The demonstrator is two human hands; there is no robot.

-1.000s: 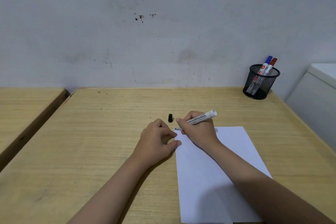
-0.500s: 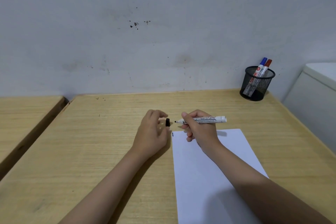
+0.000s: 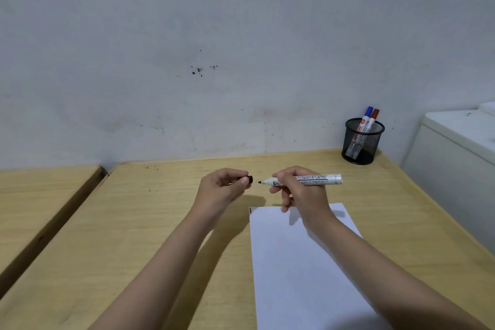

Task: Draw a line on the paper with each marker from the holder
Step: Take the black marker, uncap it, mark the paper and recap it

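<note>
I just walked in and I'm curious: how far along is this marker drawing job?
One short black mark sits at the far left corner of the paper, so the first line looks drawn. The right hand holds the uncapped black marker level above the desk, its tip facing the black cap pinched in the left hand; recapping seems next. The blue marker and red marker stand capped in the mesh holder, apparently not yet used.

A light wooden table (image 3: 150, 222) is carrying a white sheet of paper (image 3: 300, 262) at front right and a black mesh holder (image 3: 361, 147) standing at its far right corner.
</note>
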